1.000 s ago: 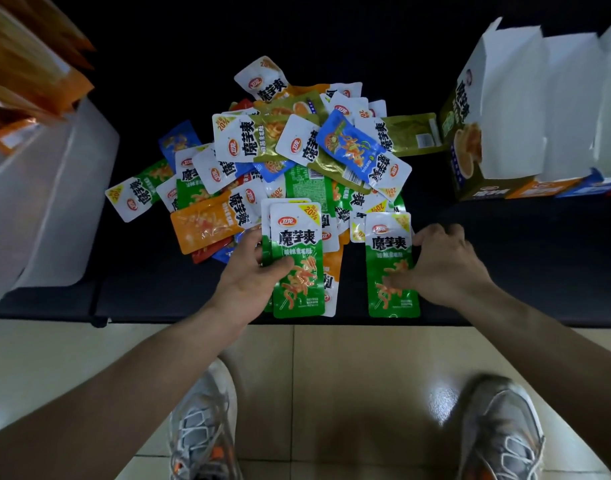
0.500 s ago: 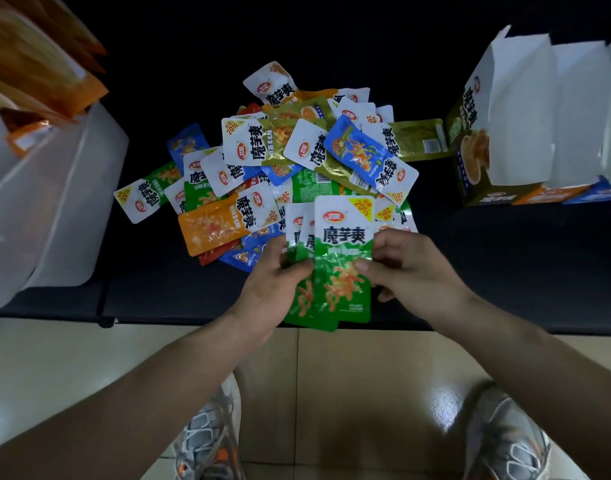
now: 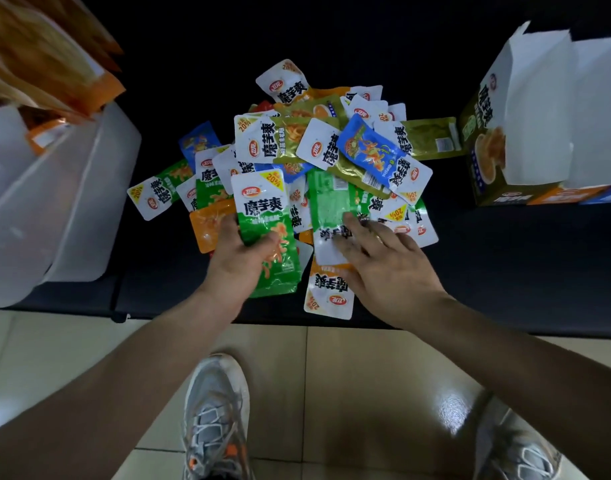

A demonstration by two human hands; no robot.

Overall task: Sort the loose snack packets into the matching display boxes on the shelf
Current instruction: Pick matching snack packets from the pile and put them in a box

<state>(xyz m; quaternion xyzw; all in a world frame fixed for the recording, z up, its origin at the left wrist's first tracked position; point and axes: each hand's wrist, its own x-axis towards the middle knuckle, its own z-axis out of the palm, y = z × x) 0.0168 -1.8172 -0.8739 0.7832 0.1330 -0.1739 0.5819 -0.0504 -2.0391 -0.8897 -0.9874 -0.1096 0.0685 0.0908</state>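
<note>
Gripping green packets (image 3: 262,216) at the near left edge of the snack pile (image 3: 290,140), the left hand (image 3: 236,261) curls round them while the right hand (image 3: 387,271) spreads straight fingers on a face-down green packet (image 3: 326,204), the display box (image 3: 484,150) standing far right.

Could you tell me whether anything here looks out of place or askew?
Yes: the packets lie in a jumbled, mixed-colour heap on the shelf, some upside down. One orange packet lies right at the shelf's front edge, beside the right hand.
</note>
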